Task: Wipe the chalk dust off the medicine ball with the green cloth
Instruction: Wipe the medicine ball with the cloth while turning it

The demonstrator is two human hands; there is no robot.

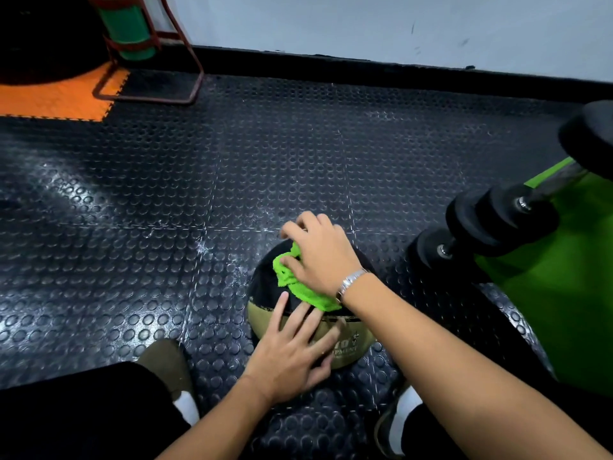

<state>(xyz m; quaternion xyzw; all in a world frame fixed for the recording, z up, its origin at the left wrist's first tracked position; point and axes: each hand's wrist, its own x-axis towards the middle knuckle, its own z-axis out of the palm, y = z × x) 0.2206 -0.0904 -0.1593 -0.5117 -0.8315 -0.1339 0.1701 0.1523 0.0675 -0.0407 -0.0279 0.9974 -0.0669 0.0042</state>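
black studded rubber floor point(166, 210), pale wall behind. medicine ball point(263, 293) on floor between feet. right grip point(323, 257) curled round bunched green cloth point(300, 288), pressing it on ball top. left grip point(292, 356) spread flat on ball's near side, fingertips just below cloth.

Left grip point(292, 355) lies flat, splayed — right grip point(321, 257) curled, pinching.

We take this for a gym: we see black studded rubber floor tiles point(232, 161), an orange mat point(56, 99) with jigsaw edges, plate dumbbells point(497, 224) lying at the edge of a green mat point(570, 310), and a medicine ball point(265, 288) on the floor.
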